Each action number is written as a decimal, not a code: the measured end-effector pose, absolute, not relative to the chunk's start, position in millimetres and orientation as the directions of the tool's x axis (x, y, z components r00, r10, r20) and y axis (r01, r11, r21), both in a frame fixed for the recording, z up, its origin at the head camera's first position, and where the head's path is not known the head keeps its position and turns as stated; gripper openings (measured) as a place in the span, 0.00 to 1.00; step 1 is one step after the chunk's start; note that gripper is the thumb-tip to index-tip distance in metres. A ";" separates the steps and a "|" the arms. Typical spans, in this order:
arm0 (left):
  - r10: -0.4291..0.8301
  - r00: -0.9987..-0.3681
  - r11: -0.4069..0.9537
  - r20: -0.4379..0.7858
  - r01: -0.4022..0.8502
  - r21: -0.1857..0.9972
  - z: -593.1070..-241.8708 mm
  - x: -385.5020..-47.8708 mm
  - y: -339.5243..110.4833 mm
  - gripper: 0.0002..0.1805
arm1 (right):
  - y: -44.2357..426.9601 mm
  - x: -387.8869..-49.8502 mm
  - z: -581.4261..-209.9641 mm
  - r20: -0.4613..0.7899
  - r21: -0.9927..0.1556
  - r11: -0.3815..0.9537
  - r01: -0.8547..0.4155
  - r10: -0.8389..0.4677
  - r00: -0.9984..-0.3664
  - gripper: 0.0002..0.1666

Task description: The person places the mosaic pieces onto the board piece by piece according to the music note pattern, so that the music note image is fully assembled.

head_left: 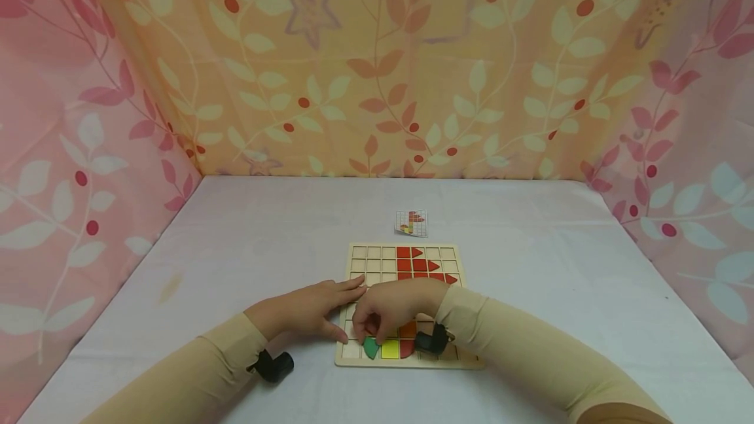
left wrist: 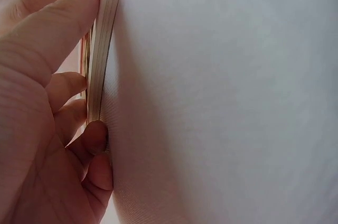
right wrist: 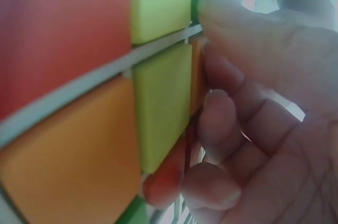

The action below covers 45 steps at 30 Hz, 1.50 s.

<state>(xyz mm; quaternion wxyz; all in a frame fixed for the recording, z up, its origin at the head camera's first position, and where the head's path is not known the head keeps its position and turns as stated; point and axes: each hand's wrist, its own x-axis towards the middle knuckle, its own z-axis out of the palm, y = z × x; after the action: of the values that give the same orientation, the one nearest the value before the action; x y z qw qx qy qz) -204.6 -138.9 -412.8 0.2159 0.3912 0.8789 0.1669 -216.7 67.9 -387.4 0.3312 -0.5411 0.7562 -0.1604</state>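
A wooden grid board (head_left: 356,364) lies on the white table, with red pieces (head_left: 419,265) in its far rows. My left hand (head_left: 309,309) rests spread along the board's left edge, its thumb (left wrist: 79,7) against the rim and other fingers on or beside it. Curled over the near left part, my right hand (head_left: 391,306) has its thumb and fingers around a small orange piece (right wrist: 197,73). The thumb tip lies by a green leaf-shaped piece (head_left: 371,347). Yellow squares (head_left: 390,349) sit beside these, one partly hidden by the hand. The right forearm covers other cells.
A small printed card (head_left: 411,223) with a coloured grid pattern lies beyond the board. Patterned cloth (head_left: 377,84) hangs at the back and both sides. Black wrist cameras (head_left: 275,367) sit under both wrists, the right one over the board.
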 end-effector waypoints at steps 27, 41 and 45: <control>0.770 -0.590 0.625 -0.241 0.625 0.468 -415.6 -206.7 -139.2 0.49 | 65.4 -216.9 -386.9 -0.339 -0.548 0.340 -0.764 -0.926 -0.169 0.10; 0.774 -0.590 0.621 -0.230 0.634 0.461 -418.5 -207.5 -140.9 0.49 | 71.3 -221.2 -383.5 -0.324 -0.589 0.334 -0.736 -0.932 -0.164 0.15; 0.760 -0.601 0.639 -0.247 0.621 0.454 -418.2 -207.1 -140.4 0.49 | 81.3 -224.2 -384.5 -0.313 -0.606 0.334 -0.722 -0.935 -0.170 0.10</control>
<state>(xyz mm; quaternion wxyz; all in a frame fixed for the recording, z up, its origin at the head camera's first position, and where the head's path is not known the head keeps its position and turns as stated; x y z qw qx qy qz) -207.1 -140.4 -418.2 0.2131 0.3926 0.8797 0.1629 -224.2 81.3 -384.5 0.3286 -0.5540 0.7477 -0.1614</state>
